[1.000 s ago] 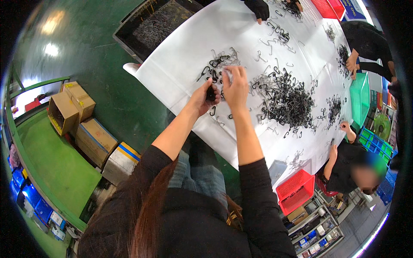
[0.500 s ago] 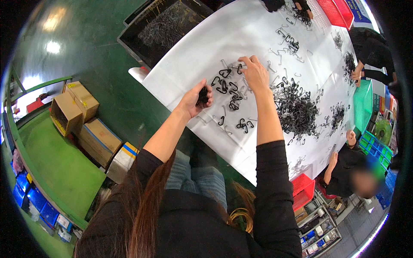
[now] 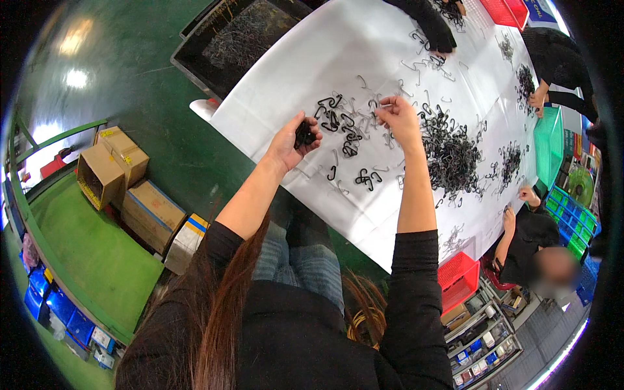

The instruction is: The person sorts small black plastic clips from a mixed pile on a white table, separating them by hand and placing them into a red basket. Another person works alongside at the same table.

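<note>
In my left hand [image 3: 286, 144], cupped with its fingers curled at the near left edge of the table, lies a bunch of small black hooks [image 3: 304, 134]. To the right, my right hand [image 3: 400, 122] is pinched over the white sheet, with a curved black hook [image 3: 372, 104] at its fingertips. Between my hands lies a loose scatter of black hooks [image 3: 331, 119] and paler wire hooks. Nearer to me sits a small group of black hooks [image 3: 368, 178]. A large dark heap of hooks [image 3: 452, 156] is right of my right forearm.
A white sheet [image 3: 286, 71] covers the table. Beyond its left edge stands a dark bin [image 3: 250, 39] of wire pieces. Co-workers' hands [image 3: 538, 97] handle hooks across the table. Red [image 3: 458, 279] and green baskets [image 3: 548, 146] stand along the right side; cardboard boxes [image 3: 153, 214] stand left.
My right hand has drawn right and slightly nearer, its spread fingers now closed in a pinch. My left hand still holds its bunch. A co-worker's dark sleeve has reached further in at the far side.
</note>
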The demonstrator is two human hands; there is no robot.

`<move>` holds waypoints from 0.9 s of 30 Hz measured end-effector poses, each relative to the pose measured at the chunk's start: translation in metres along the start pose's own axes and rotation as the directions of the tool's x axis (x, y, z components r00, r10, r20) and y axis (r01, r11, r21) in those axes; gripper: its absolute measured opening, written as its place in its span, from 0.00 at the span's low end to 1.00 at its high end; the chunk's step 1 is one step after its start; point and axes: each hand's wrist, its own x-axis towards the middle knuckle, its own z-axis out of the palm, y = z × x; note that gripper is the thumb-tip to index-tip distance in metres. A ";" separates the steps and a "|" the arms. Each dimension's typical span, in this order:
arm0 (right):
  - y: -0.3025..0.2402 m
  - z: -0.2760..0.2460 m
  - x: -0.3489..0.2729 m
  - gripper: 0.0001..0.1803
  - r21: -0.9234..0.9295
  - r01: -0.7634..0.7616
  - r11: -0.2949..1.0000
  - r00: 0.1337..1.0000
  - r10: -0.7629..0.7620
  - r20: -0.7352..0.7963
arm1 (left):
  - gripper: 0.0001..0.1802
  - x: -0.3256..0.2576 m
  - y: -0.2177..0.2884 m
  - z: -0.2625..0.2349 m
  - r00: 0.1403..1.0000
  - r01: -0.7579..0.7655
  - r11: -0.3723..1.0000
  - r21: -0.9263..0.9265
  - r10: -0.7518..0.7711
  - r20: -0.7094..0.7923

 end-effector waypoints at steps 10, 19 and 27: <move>0.016 -0.009 -0.029 0.13 -0.353 -0.189 0.916 0.955 0.088 -0.282 | 0.17 -0.005 -0.014 0.009 1.000 -0.026 0.999 0.030 0.026 -0.008; -0.036 0.072 -0.008 0.09 -0.388 0.392 0.834 0.910 -0.414 0.030 | 0.22 -0.003 -0.013 0.001 0.995 -0.062 0.998 0.020 0.063 -0.074; -0.057 0.075 0.015 0.09 -0.582 0.247 0.775 0.969 -0.197 0.149 | 0.22 -0.015 0.008 -0.018 0.986 -0.126 0.989 -0.080 0.116 -0.120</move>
